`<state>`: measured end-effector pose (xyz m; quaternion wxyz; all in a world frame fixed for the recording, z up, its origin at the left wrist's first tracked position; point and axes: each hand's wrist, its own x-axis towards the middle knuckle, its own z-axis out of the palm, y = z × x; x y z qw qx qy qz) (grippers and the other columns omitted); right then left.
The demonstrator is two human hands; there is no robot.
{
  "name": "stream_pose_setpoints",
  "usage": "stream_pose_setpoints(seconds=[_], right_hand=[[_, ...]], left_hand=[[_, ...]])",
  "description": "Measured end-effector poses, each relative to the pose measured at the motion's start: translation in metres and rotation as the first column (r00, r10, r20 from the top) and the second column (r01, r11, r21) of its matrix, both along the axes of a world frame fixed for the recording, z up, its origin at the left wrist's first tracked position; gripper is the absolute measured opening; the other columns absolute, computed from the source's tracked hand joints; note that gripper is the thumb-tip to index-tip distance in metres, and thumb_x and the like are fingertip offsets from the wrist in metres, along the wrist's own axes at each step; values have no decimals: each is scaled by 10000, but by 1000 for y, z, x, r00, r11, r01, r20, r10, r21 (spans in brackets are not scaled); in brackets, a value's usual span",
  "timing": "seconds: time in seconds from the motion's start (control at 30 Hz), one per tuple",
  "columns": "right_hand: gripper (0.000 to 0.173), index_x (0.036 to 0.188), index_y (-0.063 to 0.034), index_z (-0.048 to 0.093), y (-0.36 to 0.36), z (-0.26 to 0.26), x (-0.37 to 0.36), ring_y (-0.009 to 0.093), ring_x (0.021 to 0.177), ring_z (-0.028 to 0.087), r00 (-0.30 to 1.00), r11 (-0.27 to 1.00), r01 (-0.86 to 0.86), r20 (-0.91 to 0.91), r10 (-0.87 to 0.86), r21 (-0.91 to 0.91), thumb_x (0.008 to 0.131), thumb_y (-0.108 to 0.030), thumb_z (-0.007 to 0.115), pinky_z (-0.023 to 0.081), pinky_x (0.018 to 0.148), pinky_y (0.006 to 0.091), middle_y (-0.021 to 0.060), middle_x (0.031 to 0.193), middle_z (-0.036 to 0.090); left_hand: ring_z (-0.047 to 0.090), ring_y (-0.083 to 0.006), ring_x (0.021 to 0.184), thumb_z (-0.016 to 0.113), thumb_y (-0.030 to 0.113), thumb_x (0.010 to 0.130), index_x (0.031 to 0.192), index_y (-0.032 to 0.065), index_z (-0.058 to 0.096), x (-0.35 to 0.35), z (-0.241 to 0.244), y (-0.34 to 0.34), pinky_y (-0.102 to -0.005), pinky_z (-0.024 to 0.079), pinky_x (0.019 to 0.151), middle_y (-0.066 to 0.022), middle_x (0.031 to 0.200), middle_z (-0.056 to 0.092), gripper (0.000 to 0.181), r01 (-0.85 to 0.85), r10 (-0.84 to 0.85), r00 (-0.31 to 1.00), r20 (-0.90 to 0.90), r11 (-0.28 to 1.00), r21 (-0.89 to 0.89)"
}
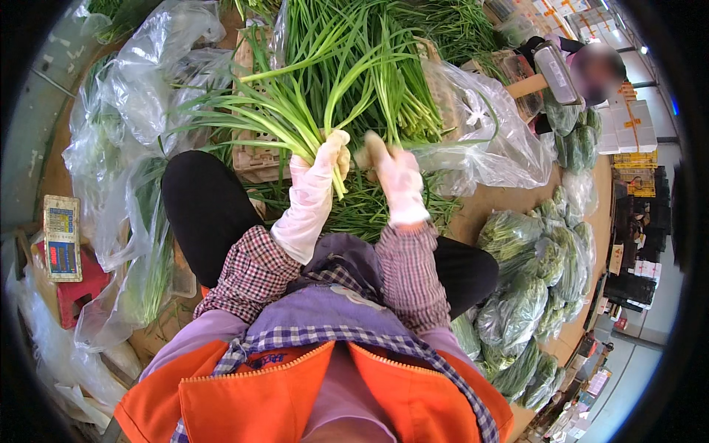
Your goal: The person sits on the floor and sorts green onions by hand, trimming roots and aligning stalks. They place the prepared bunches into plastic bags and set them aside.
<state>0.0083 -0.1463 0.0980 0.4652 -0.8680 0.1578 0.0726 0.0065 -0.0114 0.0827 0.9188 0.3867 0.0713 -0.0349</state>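
My left hand (327,166), in a white glove, is closed around the pale lower stems of a small bunch of leafy green stalks (277,124); the leaves fan out up and to the left. Close by on the right is my right hand (390,171), also gloved, its fingers blurred. A thin green stalk (390,119) reaches down to its fingertips; whether they grip it I cannot tell. Beyond both hands, a plastic crate (257,160) holds a large heap of long green leaves (354,72). Loose leaves (354,213) lie between my knees.
Clear plastic bags (149,83) stand at the left, near a digital scale (62,238). On the right are an open plastic sheet (493,133) and several bagged bundles of greens (512,299). Another person (565,44) is at the upper right, behind a second scale (555,72).
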Motion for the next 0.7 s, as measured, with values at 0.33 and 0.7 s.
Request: stream_pose_setpoints(seconds=[0.33,0.7], right_hand=[[246,874,-15,634,19,4,4,64,432,460,987,768,159,-117,-111,620,885,-237,530,351,406,189,62,660,650],[178,897,-17,608,22,-22,-66,187,649,608,898,964,246,399,-187,-103,877,-172,523,471,546,309,96,708,623]], left_hand=[[572,-88,643,702,232,790,941,44,629,27,13,33,-252,472,569,-61,835,679,252,174,-91,946,-311,952,251],[521,-120,529,744,159,694,862,34,619,18,-13,-11,-239,413,486,-22,668,591,243,303,-126,898,-421,870,388]])
